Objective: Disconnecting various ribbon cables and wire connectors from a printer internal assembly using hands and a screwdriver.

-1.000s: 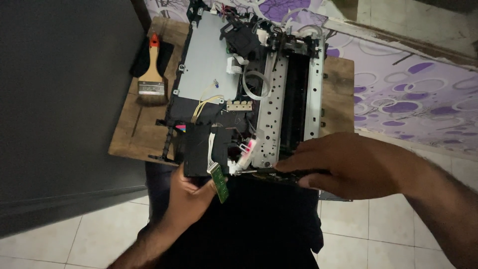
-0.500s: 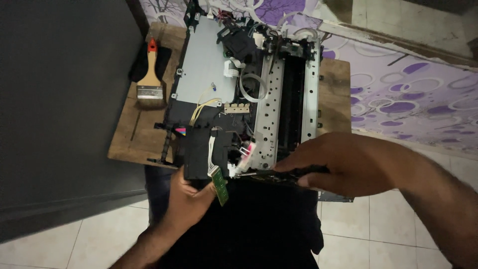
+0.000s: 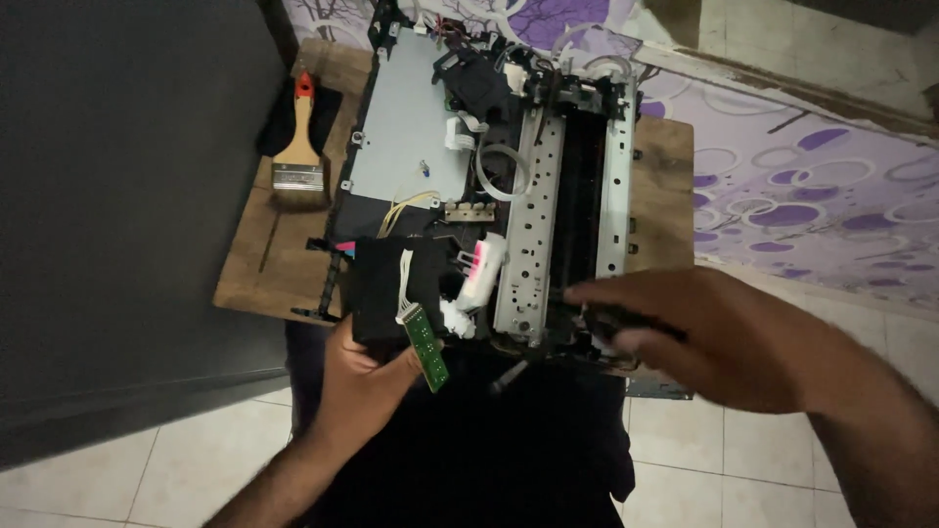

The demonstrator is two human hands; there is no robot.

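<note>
Here, one stripped-down printer chassis of grey sheet metal and black plastic [image 3: 489,186] lies on a small brown wooden board [image 3: 256,264], and two bare hands work at its near edge.

The left hand [image 3: 362,376] comes up from below and cups the chassis's near left corner, thumb and fingers bent around the underside of a black plastic block [image 3: 386,293]. Just beside its fingertips a single small green circuit board [image 3: 427,347] hangs tilted off the block — joined to it by a thin bundle of white wires [image 3: 403,284]. Whether the fingers actually pinch the green board or only touch it I cannot tell.

The right hand [image 3: 724,337] reaches in from the right, fingers curled down over the near right corner of the chassis; it closes loosely on a dark part at the end of the black roller channel [image 3: 587,196], though motion blur hides exactly what it holds. A short dark rod [image 3: 509,376] pokes out under the frame between the two hands.

On the chassis there are two perforated silver rails [image 3: 533,215] flanking the channel, one flat grey metal plate [image 3: 406,132], one loop of white ribbon cable [image 3: 504,171] and one white-and-pink plastic piece [image 3: 482,272].

One paintbrush with a wooden handle and red tip [image 3: 296,147] rests on the board's far left corner, well apart from both hands. Purple-patterned fabric [image 3: 802,205] lies to the right, pale floor tiles [image 3: 205,474] below.
</note>
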